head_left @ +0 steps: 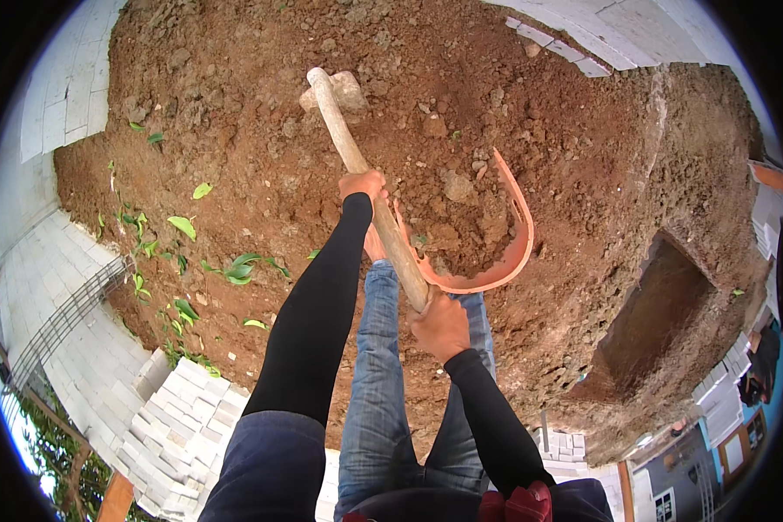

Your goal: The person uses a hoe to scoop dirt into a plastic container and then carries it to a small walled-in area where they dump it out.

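Note:
I hold a hoe by its long wooden handle (339, 126), which slants from near my waist up to the far middle. My left hand (363, 184) is closed round the middle of the handle. Closer to my body, my right hand (441, 326) wraps the near end. The hoe's head (348, 91) is caked with soil and rests on or just over the brown ground. By my feet lies a curved orange plastic scoop or basin (524, 235), its U-shaped rim around loose soil and clods; part of it is behind the handle.
Loose brown soil (235, 157) with clods spreads around me. Green leaves (239, 270) lie at the left. A rectangular pit (652, 313) opens at the right. Stacked pale blocks (183, 426) stand at the lower left, beside a wire mesh (70, 317); pale block walls edge the plot.

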### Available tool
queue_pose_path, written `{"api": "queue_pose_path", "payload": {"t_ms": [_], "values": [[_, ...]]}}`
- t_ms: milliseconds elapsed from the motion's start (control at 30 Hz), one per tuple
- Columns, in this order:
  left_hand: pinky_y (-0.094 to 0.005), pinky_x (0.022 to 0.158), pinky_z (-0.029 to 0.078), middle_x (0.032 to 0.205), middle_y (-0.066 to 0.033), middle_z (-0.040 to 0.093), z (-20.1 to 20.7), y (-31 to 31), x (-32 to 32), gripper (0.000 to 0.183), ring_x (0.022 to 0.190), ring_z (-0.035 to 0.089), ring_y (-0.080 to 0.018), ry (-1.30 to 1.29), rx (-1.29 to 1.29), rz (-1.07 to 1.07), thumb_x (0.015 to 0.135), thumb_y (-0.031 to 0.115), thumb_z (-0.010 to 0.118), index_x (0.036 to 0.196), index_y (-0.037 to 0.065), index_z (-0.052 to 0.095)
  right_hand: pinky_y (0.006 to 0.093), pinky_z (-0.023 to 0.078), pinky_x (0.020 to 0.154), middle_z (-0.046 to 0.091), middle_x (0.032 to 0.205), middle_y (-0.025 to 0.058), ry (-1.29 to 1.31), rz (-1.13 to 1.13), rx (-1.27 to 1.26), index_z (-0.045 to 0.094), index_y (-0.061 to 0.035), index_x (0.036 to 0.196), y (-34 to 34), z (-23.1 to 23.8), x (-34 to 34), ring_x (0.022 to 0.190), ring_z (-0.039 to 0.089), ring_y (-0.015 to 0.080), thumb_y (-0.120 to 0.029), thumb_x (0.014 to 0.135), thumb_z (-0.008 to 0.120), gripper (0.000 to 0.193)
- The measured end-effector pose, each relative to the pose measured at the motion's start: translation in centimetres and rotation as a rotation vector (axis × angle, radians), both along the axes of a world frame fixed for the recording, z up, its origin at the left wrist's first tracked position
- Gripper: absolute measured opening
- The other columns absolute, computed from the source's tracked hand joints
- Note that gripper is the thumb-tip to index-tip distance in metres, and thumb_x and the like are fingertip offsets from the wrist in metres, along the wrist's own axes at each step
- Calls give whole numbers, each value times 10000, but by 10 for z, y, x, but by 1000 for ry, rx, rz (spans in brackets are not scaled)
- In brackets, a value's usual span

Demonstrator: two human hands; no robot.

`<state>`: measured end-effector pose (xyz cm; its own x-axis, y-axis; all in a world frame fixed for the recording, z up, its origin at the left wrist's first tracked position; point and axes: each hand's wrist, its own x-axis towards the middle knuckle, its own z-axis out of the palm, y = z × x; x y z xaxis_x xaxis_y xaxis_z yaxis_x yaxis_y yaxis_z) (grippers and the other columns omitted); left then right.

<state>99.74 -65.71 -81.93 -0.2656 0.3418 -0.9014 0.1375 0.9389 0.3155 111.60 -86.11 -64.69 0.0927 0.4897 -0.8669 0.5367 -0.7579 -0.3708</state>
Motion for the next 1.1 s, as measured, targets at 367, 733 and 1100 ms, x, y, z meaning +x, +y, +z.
{"api": "queue_pose_path", "payload": {"t_ms": [367, 733, 1100], "values": [[-343, 572, 472, 715, -27, 465, 69, -188, 31, 155, 595, 497, -166, -392, -207, 494, 836, 82, 634, 813, 82, 481, 451, 529, 544, 644, 734, 162, -202, 256, 99, 492, -44, 914, -122, 87, 89, 624, 656, 361, -169, 728, 691, 299], [-358, 731, 491, 720, -24, 512, 178, -230, 41, 145, 674, 551, -161, -462, -218, 615, 841, 87, 682, 813, 83, 540, 385, 497, 529, 614, 706, 85, -187, 241, 273, 581, -105, 939, -202, 109, 114, 597, 626, 279, -203, 685, 741, 316], [-301, 608, 497, 687, -21, 514, 466, 143, -181, 237, 599, 539, -139, 227, 1260, 183, 852, 158, 702, 757, 67, 506, 444, 498, 551, 618, 758, 163, 454, -50, 1162, 499, -37, 948, 223, 125, -177, 679, 641, 355, -75, 695, 714, 334]]}}
